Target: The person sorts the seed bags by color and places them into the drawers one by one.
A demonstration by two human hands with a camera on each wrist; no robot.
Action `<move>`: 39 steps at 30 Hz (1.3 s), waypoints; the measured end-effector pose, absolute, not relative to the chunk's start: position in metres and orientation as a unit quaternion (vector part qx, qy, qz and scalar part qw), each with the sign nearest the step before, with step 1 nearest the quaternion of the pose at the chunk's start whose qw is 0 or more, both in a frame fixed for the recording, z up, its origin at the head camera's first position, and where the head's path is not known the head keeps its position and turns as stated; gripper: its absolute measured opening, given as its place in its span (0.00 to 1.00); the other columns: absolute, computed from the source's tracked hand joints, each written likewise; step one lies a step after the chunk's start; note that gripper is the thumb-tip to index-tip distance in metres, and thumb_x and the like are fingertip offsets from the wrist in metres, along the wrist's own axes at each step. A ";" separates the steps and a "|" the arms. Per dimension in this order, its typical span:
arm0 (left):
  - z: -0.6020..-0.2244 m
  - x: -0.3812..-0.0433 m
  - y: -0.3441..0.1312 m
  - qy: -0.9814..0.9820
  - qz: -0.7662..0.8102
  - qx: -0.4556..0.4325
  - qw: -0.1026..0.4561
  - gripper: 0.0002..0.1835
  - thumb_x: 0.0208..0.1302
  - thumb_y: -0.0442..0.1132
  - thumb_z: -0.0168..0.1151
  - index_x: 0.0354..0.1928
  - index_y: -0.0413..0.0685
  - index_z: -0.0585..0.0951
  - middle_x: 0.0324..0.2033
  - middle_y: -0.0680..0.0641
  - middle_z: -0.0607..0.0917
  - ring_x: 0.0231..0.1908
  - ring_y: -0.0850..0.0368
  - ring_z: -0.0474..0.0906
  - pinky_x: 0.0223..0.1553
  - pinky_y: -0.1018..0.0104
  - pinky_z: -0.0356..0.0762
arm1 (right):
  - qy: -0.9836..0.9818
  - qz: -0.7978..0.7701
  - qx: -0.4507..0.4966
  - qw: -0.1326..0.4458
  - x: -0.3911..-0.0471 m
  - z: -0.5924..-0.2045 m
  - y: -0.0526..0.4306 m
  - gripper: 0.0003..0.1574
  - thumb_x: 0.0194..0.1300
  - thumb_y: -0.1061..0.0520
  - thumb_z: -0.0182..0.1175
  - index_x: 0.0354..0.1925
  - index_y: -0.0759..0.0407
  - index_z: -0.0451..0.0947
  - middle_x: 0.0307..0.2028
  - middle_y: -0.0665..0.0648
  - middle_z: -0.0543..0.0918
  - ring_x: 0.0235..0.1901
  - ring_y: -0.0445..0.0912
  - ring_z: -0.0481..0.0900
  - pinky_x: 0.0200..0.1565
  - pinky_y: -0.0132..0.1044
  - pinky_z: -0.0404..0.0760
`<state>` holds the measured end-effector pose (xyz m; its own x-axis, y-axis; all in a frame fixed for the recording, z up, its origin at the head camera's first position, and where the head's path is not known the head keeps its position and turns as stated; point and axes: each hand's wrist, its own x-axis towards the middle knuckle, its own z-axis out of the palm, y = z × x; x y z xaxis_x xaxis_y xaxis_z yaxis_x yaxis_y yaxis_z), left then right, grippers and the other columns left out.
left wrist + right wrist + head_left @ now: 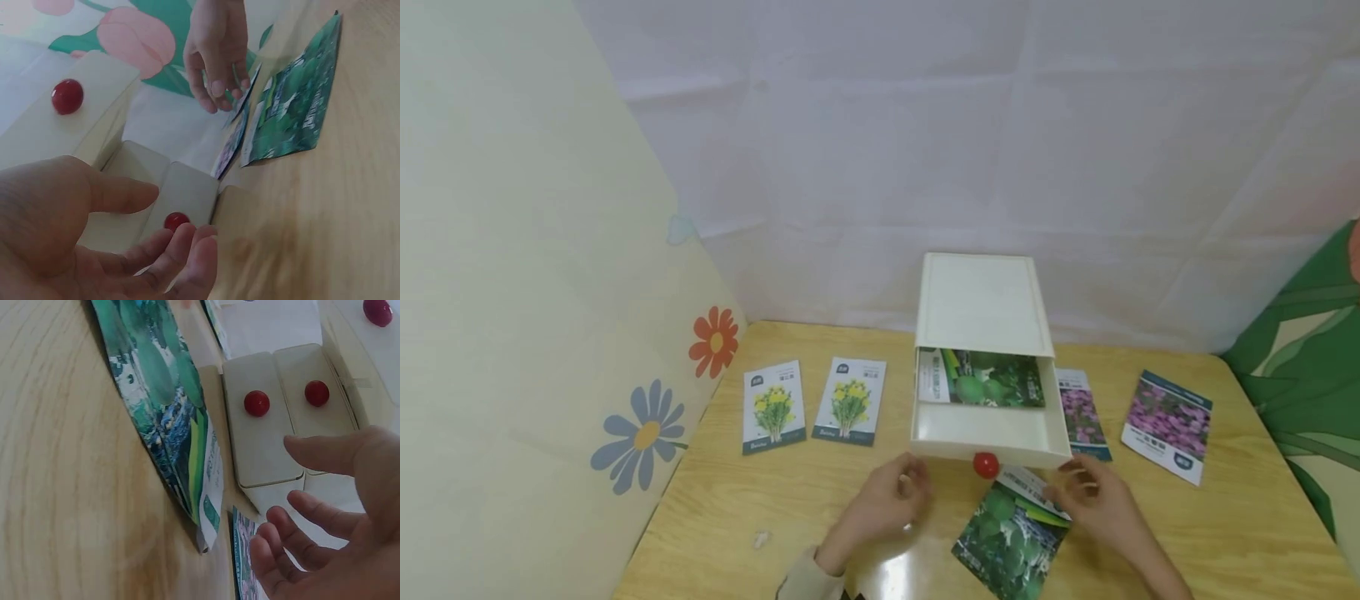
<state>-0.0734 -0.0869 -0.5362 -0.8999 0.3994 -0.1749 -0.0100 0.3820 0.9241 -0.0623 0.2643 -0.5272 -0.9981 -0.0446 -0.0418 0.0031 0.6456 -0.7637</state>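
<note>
A small white drawer cabinet [983,300] has its top drawer [992,427] pulled out, with a red knob [986,465] on the front. Inside the drawer lies a green seed packet [996,379]. My left hand [883,497] is near the drawer's front left corner, holding nothing; in the left wrist view its thumb and fingers are apart. By the front right corner is my right hand [1093,502], its relaxed fingers [315,540] also spread around nothing. Another green seed packet [1017,537] lies on the table in front of the drawer, just beside the right hand.
Two yellow-flower seed packets [773,407] lie left of the cabinet on the wooden table [715,508]. To its right are a pink-flower packet [1168,425] and a similar packet [1082,414], partly hidden by the drawer. Closed lower drawers [262,444] show red knobs. A white cloth [880,150] hangs behind.
</note>
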 end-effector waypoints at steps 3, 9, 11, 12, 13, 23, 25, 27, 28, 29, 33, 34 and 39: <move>-0.541 -0.068 -0.082 0.811 0.534 0.124 0.205 0.19 0.67 0.37 0.69 0.59 0.42 0.80 0.43 0.54 0.87 0.37 0.65 0.83 0.38 0.72 0.87 | 0.916 -0.398 -0.020 0.047 -0.060 -0.530 0.262 0.31 0.59 0.55 0.81 0.55 0.67 0.80 0.50 0.64 0.85 0.45 0.50 0.84 0.43 0.38 0.89; -0.542 -0.057 -0.074 0.809 0.521 0.116 0.247 0.17 0.66 0.40 0.71 0.54 0.47 0.82 0.38 0.57 0.86 0.37 0.64 0.82 0.39 0.70 0.87 | 0.930 -0.355 -0.037 0.085 -0.057 -0.535 0.262 0.45 0.51 0.49 0.85 0.60 0.68 0.78 0.55 0.66 0.83 0.54 0.60 0.84 0.58 0.65 0.86; -0.540 -0.054 -0.071 0.808 0.519 0.114 0.254 0.17 0.65 0.41 0.72 0.53 0.47 0.82 0.37 0.58 0.86 0.37 0.64 0.82 0.40 0.70 0.86 | 0.934 -0.342 -0.037 0.097 -0.056 -0.537 0.262 0.48 0.49 0.47 0.86 0.61 0.68 0.78 0.56 0.65 0.83 0.56 0.61 0.83 0.61 0.67 0.83; -0.539 -0.053 -0.070 0.807 0.519 0.113 0.257 0.17 0.65 0.41 0.73 0.53 0.46 0.82 0.37 0.58 0.86 0.38 0.64 0.83 0.40 0.69 0.87 | 0.935 -0.338 -0.036 0.103 -0.056 -0.538 0.262 0.49 0.49 0.46 0.86 0.62 0.68 0.78 0.56 0.64 0.83 0.56 0.61 0.83 0.61 0.67 0.83; -0.538 -0.052 -0.069 0.809 0.517 0.113 0.257 0.17 0.65 0.41 0.74 0.53 0.46 0.82 0.37 0.58 0.87 0.38 0.64 0.83 0.40 0.69 0.87 | 0.935 -0.336 -0.036 0.107 -0.056 -0.538 0.262 0.50 0.48 0.46 0.87 0.62 0.68 0.78 0.55 0.64 0.83 0.56 0.61 0.82 0.62 0.67 0.83; -0.535 -0.045 -0.055 0.808 0.510 0.100 0.276 0.13 0.65 0.40 0.73 0.50 0.46 0.83 0.36 0.59 0.87 0.37 0.65 0.82 0.40 0.70 0.86 | 0.933 -0.337 -0.014 0.130 -0.058 -0.538 0.258 0.48 0.45 0.52 0.88 0.61 0.67 0.79 0.53 0.61 0.82 0.54 0.55 0.82 0.62 0.64 0.83; -0.535 -0.045 -0.053 0.810 0.506 0.095 0.280 0.13 0.66 0.41 0.73 0.49 0.47 0.84 0.36 0.59 0.86 0.37 0.66 0.82 0.40 0.70 0.86 | 0.932 -0.337 -0.006 0.137 -0.059 -0.538 0.258 0.48 0.45 0.52 0.88 0.61 0.67 0.79 0.52 0.60 0.81 0.52 0.52 0.82 0.59 0.60 0.85; -0.536 -0.045 -0.051 0.811 0.506 0.091 0.280 0.13 0.67 0.43 0.73 0.49 0.47 0.84 0.36 0.59 0.87 0.37 0.66 0.82 0.40 0.70 0.86 | 0.931 -0.336 0.000 0.141 -0.059 -0.538 0.258 0.48 0.45 0.52 0.88 0.61 0.67 0.79 0.51 0.59 0.81 0.50 0.50 0.82 0.56 0.54 0.86; -0.536 -0.045 -0.050 0.811 0.506 0.090 0.279 0.13 0.67 0.43 0.73 0.49 0.47 0.84 0.36 0.59 0.87 0.37 0.66 0.82 0.40 0.70 0.86 | 0.931 -0.335 0.003 0.143 -0.060 -0.538 0.257 0.48 0.45 0.52 0.88 0.61 0.67 0.80 0.50 0.59 0.81 0.49 0.49 0.81 0.54 0.51 0.86; -0.536 -0.045 -0.049 0.811 0.506 0.090 0.279 0.13 0.67 0.43 0.73 0.48 0.47 0.84 0.35 0.59 0.87 0.36 0.65 0.82 0.40 0.70 0.86 | 0.931 -0.335 0.006 0.144 -0.060 -0.538 0.257 0.48 0.45 0.52 0.88 0.61 0.67 0.80 0.50 0.58 0.81 0.48 0.48 0.81 0.52 0.48 0.86; -0.537 -0.045 -0.048 0.808 0.514 0.091 0.276 0.12 0.66 0.41 0.73 0.48 0.46 0.84 0.35 0.58 0.87 0.36 0.65 0.83 0.40 0.70 0.86 | 0.930 -0.336 0.014 0.146 -0.061 -0.538 0.257 0.45 0.46 0.54 0.87 0.59 0.67 0.80 0.47 0.58 0.81 0.44 0.46 0.79 0.44 0.37 0.81; -0.537 -0.045 -0.048 0.806 0.516 0.092 0.275 0.12 0.66 0.40 0.74 0.48 0.46 0.84 0.35 0.58 0.87 0.36 0.65 0.83 0.40 0.70 0.86 | 0.930 -0.337 0.016 0.146 -0.061 -0.539 0.257 0.44 0.46 0.54 0.87 0.59 0.67 0.81 0.46 0.57 0.81 0.43 0.46 0.78 0.42 0.35 0.80; -0.537 -0.045 -0.048 0.800 0.525 0.099 0.273 0.14 0.64 0.38 0.74 0.49 0.45 0.84 0.37 0.58 0.88 0.36 0.66 0.83 0.40 0.71 0.86 | 0.928 -0.341 0.023 0.150 -0.062 -0.538 0.257 0.40 0.48 0.56 0.86 0.57 0.68 0.82 0.43 0.57 0.80 0.40 0.46 0.76 0.37 0.31 0.76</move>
<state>-0.0447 -0.0481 -0.5368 -0.8317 0.4451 -0.3321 -0.1275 0.4290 0.8943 -0.0619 0.2568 -0.5381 -0.9539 -0.0591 -0.2942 0.1455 0.7663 -0.6258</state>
